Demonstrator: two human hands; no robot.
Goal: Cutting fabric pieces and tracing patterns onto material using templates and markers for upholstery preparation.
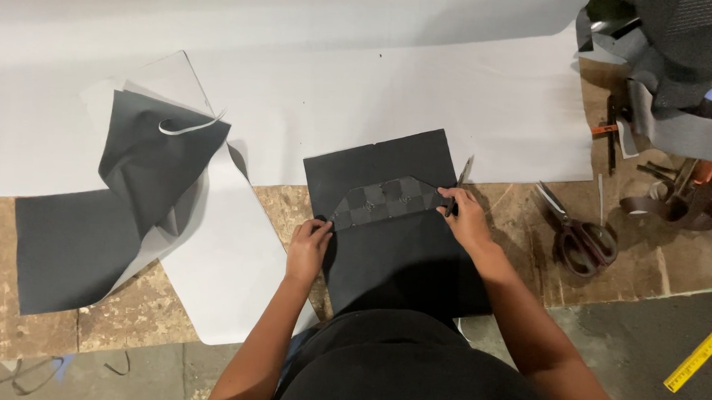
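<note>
A black sheet (pixel 387 226) lies flat on the counter (pixel 41 321), its far edge over grey paper. Across its middle sits a dark checkered template (pixel 384 201), long with angled ends. A thin blade (pixel 459 181) stands tilted at the template's right end.

The person wore a plain black garment (pixel 412 373) that filled the bottom middle of the head view, dark and matte, with no print, seam or fastening to be made out. It covered the torso and ended high on the shoulders, so both arms were bare from the upper arm down. The left forearm (pixel 263 341) and the right forearm (pixel 529 314) carried no sleeve, watch, band or glove. The left hand (pixel 308 250) and the right hand (pixel 467 220) were bare too, with no ring that could be told at this size. The nails were too small to judge.
</note>
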